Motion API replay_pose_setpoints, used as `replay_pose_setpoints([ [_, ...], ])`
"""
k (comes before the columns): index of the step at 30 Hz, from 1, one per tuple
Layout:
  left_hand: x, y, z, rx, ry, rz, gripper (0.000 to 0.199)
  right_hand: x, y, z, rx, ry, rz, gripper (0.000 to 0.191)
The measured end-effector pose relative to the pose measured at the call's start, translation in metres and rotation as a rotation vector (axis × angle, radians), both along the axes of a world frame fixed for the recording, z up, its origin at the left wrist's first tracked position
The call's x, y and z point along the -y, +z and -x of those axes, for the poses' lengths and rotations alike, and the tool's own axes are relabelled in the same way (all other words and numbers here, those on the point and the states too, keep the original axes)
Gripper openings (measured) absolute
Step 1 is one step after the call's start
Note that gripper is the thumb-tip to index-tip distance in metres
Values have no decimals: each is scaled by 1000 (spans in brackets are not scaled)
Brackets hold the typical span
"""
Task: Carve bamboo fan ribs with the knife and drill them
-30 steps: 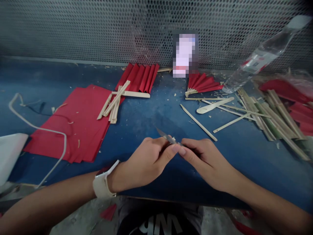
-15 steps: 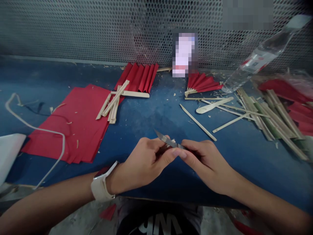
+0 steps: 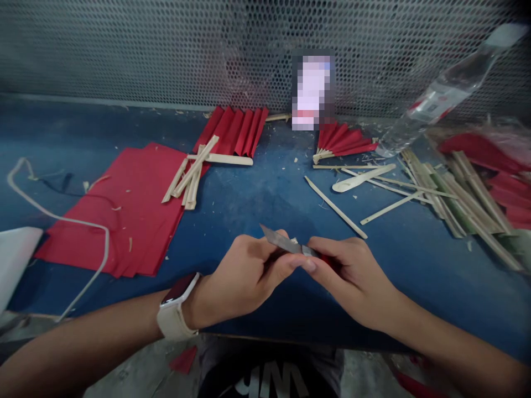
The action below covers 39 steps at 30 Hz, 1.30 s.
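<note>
Near the table's front edge, my right hand [image 3: 357,276] is closed around the red handle of a knife [image 3: 282,241], whose blade points up and left across my left hand. My left hand [image 3: 244,273], with a watch [image 3: 179,301] on its wrist, is closed just beside it. A small pale bit shows behind the blade, but what my left fingers hold is mostly hidden. The two thumb tips meet below the blade.
Red paper sheets [image 3: 120,215] and pale sticks [image 3: 194,177] lie left. Behind are pleated red paper [image 3: 234,132], a small red fan [image 3: 346,138] and a blurred phone [image 3: 311,91]. Right are a wooden knife [image 3: 363,178], bamboo strips [image 3: 468,193] and a bottle [image 3: 440,99].
The knife has turned slightly, so more of the blade's flat side and the red handle show. Both hands remain in nearly the same place.
</note>
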<state>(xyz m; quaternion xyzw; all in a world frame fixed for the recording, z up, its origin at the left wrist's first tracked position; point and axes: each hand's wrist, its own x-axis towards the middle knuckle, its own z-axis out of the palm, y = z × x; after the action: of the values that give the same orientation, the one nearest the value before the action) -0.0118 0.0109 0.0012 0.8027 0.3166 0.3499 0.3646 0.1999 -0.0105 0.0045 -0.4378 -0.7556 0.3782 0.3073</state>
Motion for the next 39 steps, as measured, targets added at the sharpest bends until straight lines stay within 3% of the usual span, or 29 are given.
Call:
replay_pose_setpoints([
  [14,3,-3,0,42,13,-32,43,0,-2,3,-15,-6,-78,56],
  [21,-4,0,1,2,-49,-5,34,-4,-5,-3,84,2,-156,51],
  [27,-4,2,4,-49,-97,-2,29,-8,-7,-6,140,15,-273,30],
  [31,-2,3,3,-47,-127,-36,33,-6,-7,-3,103,54,-320,30],
  [35,0,3,0,-7,-125,-31,41,-2,-5,1,62,18,-314,38],
  [39,1,3,0,-11,-117,-49,43,0,-4,2,30,1,-304,34],
])
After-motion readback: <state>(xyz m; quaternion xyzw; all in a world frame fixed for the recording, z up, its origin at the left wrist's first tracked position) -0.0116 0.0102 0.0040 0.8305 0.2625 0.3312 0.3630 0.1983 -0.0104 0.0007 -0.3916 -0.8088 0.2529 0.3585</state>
